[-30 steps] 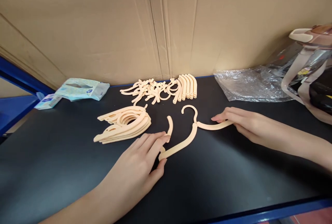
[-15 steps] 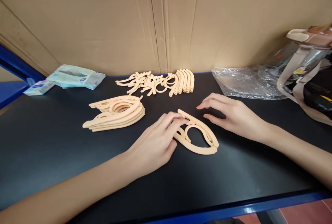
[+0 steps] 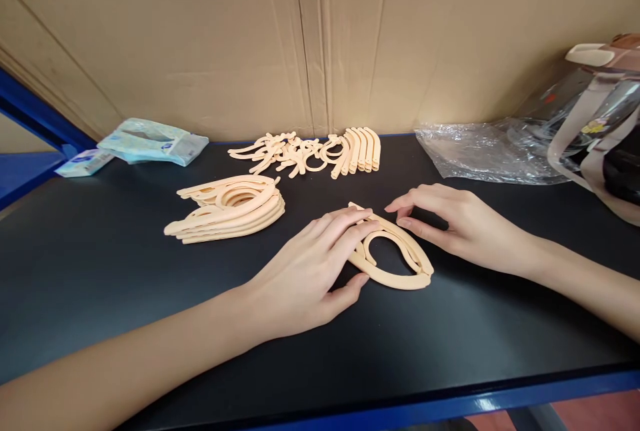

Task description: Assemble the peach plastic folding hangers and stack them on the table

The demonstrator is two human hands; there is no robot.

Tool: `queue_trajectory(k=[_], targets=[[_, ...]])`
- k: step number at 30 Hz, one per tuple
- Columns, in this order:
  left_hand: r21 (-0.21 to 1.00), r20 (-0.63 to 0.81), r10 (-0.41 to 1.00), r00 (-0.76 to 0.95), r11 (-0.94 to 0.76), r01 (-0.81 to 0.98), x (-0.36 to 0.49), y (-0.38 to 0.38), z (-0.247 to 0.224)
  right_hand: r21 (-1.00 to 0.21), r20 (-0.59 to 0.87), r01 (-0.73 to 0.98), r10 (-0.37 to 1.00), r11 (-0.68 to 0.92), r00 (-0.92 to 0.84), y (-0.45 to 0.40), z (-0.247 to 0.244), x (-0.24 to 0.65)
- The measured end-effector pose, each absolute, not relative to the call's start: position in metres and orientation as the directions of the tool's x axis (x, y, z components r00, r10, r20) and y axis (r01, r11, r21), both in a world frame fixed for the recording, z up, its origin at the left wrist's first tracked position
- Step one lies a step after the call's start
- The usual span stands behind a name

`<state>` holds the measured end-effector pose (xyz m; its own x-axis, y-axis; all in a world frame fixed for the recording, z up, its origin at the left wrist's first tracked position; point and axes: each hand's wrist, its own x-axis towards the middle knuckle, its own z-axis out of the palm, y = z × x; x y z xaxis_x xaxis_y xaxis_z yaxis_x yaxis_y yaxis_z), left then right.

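A peach-coloured folding hanger [image 3: 400,280] lies folded on the black tabletop, its curved arms forming a pointed loop around a hook part. My left hand [image 3: 313,268] grips its left end, fingers draped over the top and thumb against the near arm; that end is partly hidden. To the right of the hanger, my right hand [image 3: 463,221] hovers open, with a small gap between thumb and forefinger and nothing visible in it. A stack of similar folded hangers [image 3: 225,224] sits to the left.
Behind lie a heap of loose hook pieces [image 3: 295,151] and a row of curved hanger arms [image 3: 357,151]. Blue tissue packs [image 3: 150,141] stand back left. At right are a clear plastic bag [image 3: 480,154] and a strapped bottle [image 3: 607,104]. A cardboard wall [image 3: 200,38] closes the back.
My left hand has shifted right, its fingers reaching further across the hanger and its thumb stretching out along the near arm. The hanger has slid slightly right. My right hand stays beside it.
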<state>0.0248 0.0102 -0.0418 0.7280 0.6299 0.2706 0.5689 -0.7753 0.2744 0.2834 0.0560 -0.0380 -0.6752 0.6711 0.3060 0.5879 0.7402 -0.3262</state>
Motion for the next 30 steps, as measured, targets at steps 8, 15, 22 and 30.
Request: queue_trajectory(k=[8, 15, 22, 30], targets=[[0.289, 0.267, 0.630, 0.729, -0.774, 0.563, 0.023, 0.012, -0.046, -0.693, 0.117, 0.415, 0.660, 0.589, -0.742, 0.050, -0.025, 0.276], [0.328, 0.194, 0.686, 0.701, -0.719, 0.613, 0.025, 0.011, -0.028, -0.711, 0.210, 0.477, 0.803, 0.517, -0.558, 0.063, -0.036, 0.285], [0.163, 0.220, 0.800, 0.559, -0.595, 0.787, -0.029, 0.027, 0.029, -0.719, 0.266, 0.491, 0.847, 0.492, -0.460, 0.074, -0.039, 0.290], [0.168, 0.226, 0.933, 0.278, -0.319, 0.933, -0.103, 0.045, 0.033, -0.715, 0.201, 0.500, 0.828, 0.489, -0.523, 0.072, -0.043, 0.285]])
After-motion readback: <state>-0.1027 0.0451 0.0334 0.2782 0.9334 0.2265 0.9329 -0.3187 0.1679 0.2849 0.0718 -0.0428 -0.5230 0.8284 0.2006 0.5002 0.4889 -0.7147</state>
